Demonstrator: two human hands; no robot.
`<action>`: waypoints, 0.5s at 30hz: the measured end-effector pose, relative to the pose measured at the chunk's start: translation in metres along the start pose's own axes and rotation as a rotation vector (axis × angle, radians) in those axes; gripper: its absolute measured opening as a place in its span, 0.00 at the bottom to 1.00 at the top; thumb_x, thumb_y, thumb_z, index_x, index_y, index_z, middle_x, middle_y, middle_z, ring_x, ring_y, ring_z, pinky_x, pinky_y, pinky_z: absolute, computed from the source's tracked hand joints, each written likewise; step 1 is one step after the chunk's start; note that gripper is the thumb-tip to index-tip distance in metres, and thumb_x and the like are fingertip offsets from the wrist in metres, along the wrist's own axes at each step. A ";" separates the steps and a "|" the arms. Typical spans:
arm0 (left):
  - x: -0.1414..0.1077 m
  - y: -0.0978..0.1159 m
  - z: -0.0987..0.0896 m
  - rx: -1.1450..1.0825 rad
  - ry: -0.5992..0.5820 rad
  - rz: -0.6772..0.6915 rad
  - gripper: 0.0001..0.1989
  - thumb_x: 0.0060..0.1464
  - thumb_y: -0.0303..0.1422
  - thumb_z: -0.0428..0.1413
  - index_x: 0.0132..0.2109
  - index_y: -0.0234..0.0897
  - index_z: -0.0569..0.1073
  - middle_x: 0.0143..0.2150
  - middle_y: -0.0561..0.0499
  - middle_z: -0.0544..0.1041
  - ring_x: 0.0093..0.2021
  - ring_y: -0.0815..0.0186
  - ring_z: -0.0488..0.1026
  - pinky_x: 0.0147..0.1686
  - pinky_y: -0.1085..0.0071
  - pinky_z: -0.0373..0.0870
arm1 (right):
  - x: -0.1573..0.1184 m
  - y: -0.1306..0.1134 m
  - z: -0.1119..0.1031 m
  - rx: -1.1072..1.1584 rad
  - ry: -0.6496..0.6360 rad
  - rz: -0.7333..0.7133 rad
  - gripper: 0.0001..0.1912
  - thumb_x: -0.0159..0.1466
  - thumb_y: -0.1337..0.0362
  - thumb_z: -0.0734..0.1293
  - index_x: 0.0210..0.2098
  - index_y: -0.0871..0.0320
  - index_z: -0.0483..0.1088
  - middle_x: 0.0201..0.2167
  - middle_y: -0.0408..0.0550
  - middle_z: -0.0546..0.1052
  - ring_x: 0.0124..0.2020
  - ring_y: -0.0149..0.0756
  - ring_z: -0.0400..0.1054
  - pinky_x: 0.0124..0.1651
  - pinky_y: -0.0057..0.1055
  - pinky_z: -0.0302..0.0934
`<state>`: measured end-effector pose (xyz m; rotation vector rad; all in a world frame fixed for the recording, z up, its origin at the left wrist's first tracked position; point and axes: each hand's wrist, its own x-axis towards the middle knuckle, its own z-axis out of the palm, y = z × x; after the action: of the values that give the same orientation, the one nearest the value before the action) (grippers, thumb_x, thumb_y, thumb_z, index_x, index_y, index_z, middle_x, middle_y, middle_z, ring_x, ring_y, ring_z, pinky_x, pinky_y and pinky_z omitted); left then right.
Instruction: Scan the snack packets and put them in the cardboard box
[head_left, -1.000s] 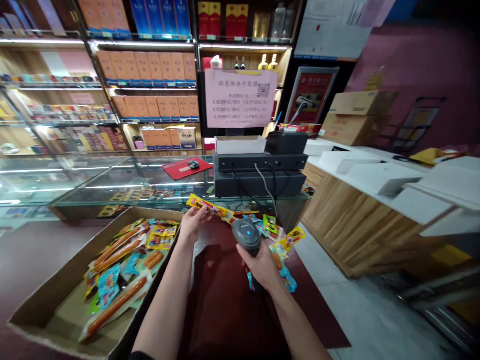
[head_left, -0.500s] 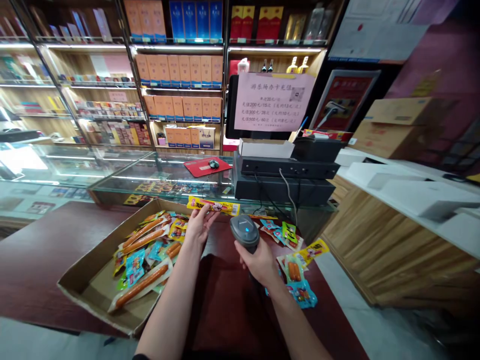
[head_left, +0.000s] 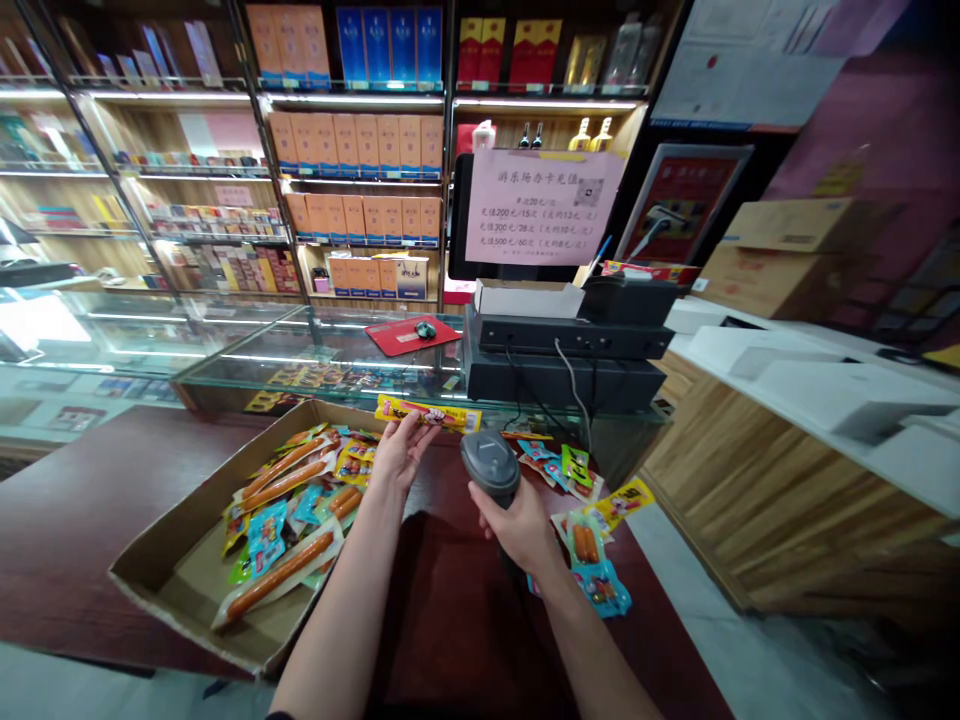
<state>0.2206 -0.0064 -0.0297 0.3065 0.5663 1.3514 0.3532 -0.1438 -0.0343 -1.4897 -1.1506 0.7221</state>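
My left hand [head_left: 403,452] pinches a long yellow snack packet [head_left: 442,415] near its middle, holding it level above the far side of the table. Wrapped round the handle of a dark grey barcode scanner [head_left: 489,465] is my right hand [head_left: 520,522]; the scanner's head is close to the packet's right end. To the left, a shallow cardboard box [head_left: 161,590] holds several packaged sausages [head_left: 281,580] and small blue, yellow and green packets [head_left: 268,535]. On the right, more snack packets lie loose, among them a yellow packet [head_left: 624,503] and a blue one [head_left: 602,588].
Beyond the dark red table [head_left: 67,500] stands a glass counter [head_left: 247,365] with a red mouse pad [head_left: 412,337] on it. A monitor with a pink paper sign [head_left: 540,210] and a black cash drawer [head_left: 562,370] are at the back. Wooden cabinet [head_left: 802,490] on the right.
The blue light on the scanner's top no longer shows. Both hands keep nearly the same place, still holding the packet and the scanner; the view has shifted slightly.
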 end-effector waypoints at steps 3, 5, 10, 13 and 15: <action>-0.001 0.001 0.000 0.011 -0.006 0.002 0.09 0.53 0.20 0.57 0.33 0.35 0.65 0.27 0.50 0.77 0.28 0.66 0.78 0.41 0.57 0.78 | 0.000 0.000 0.000 0.027 -0.015 0.004 0.18 0.56 0.50 0.70 0.34 0.59 0.69 0.15 0.43 0.71 0.13 0.33 0.64 0.17 0.26 0.59; -0.002 0.004 0.000 0.017 0.000 0.012 0.08 0.53 0.20 0.57 0.33 0.35 0.65 0.28 0.50 0.77 0.29 0.66 0.78 0.40 0.58 0.78 | -0.001 0.000 0.000 0.039 -0.022 -0.003 0.18 0.55 0.50 0.70 0.34 0.59 0.69 0.15 0.43 0.71 0.13 0.32 0.64 0.16 0.26 0.59; -0.009 0.027 -0.006 0.000 0.041 0.081 0.05 0.56 0.21 0.56 0.36 0.34 0.68 0.30 0.48 0.78 0.31 0.65 0.78 0.39 0.60 0.79 | -0.001 0.003 0.008 0.056 -0.066 -0.008 0.19 0.55 0.49 0.70 0.33 0.59 0.68 0.14 0.42 0.71 0.13 0.31 0.62 0.16 0.25 0.57; -0.013 0.052 -0.016 -0.064 0.108 0.154 0.04 0.57 0.21 0.55 0.36 0.34 0.68 0.31 0.48 0.78 0.33 0.65 0.79 0.40 0.61 0.79 | 0.002 0.004 0.019 0.065 -0.106 0.007 0.20 0.55 0.48 0.71 0.34 0.59 0.68 0.14 0.41 0.70 0.13 0.31 0.62 0.16 0.25 0.56; -0.018 0.069 -0.024 -0.117 0.175 0.227 0.05 0.57 0.21 0.55 0.35 0.33 0.68 0.30 0.50 0.78 0.33 0.67 0.78 0.41 0.62 0.79 | 0.003 0.001 0.028 0.083 -0.143 0.018 0.20 0.55 0.48 0.70 0.34 0.58 0.68 0.14 0.41 0.70 0.13 0.31 0.62 0.16 0.25 0.56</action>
<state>0.1482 -0.0120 -0.0097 0.1603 0.6081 1.6354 0.3293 -0.1306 -0.0422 -1.3987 -1.2004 0.8900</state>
